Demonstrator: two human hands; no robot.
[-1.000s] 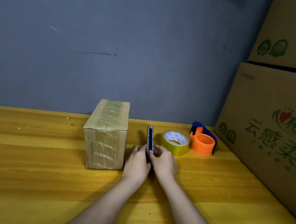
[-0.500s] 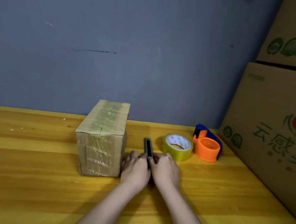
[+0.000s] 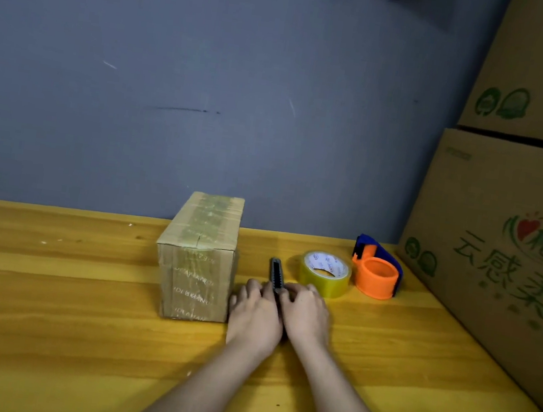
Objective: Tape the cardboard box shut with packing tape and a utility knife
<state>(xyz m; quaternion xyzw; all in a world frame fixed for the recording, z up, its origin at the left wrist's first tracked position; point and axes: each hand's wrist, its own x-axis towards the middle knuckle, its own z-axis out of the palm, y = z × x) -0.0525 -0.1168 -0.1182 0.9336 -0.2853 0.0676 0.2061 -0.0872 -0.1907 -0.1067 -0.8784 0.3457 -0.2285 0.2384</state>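
Wooden table [image 3: 42, 314], grey wall behind. Small cardboard box [image 3: 199, 258] stands left of centre, top and front covered in clear tape strips. Just right of it, left hand [image 3: 253, 317] and right hand [image 3: 305, 317] rest side by side on the table, both pinching the near end of a utility knife [image 3: 275, 273] that points away. Next: packing tape roll [image 3: 325, 273], lying flat; orange tape dispenser [image 3: 377, 273] beside it. Large printed cartons [image 3: 514, 238] stacked at far right.

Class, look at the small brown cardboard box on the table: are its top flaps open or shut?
Shut. The small brown cardboard box stands with flaps flat, and shiny tape runs along its top seam.
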